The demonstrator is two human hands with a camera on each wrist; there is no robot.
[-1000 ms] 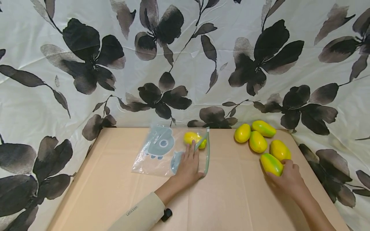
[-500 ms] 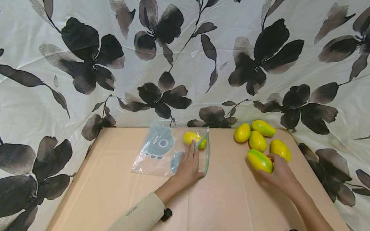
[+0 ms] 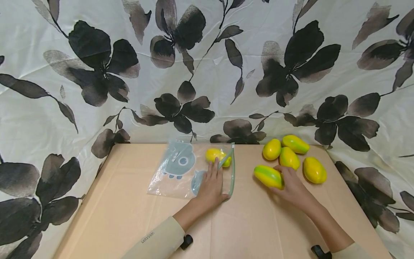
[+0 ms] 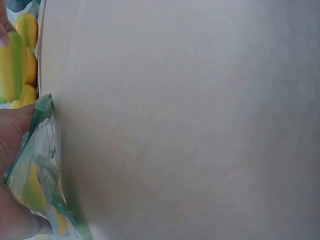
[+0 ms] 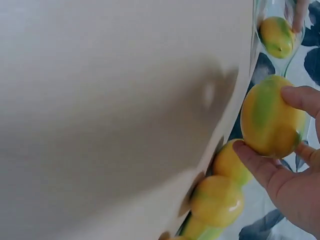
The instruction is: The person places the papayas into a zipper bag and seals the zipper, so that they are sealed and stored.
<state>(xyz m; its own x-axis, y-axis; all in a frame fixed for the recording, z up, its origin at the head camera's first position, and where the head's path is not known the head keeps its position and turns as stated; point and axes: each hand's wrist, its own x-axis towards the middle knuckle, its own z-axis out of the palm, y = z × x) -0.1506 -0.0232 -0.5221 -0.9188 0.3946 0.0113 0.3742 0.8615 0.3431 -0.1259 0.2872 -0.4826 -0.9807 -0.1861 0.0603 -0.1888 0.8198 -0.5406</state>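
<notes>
My right hand (image 3: 294,187) grips a yellow-green mango (image 3: 268,177) between thumb and fingers, raised a little above the board. In the right wrist view, the same mango (image 5: 272,117) shows close up. My left hand (image 3: 210,185) rests on a clear zip bag (image 3: 179,183) with blue-grey cartoon prints, its fingers straight and its thumb spread at the green-edged mouth. That mouth (image 4: 45,107) stands parted in the left wrist view. Inside the bag lies another mango (image 3: 213,154), partly behind the green strip.
Several loose mangoes (image 3: 289,158) lie at the back right of the tan board (image 3: 245,223). Behind it hangs a white cloth (image 3: 226,108) with dark flower prints. Dark wrist devices (image 3: 186,241) sit by both sleeves.
My right hand has carried the mango leftward, away from the other loose ones and nearer to the bag. The left hand and the bag have stayed in place.
</notes>
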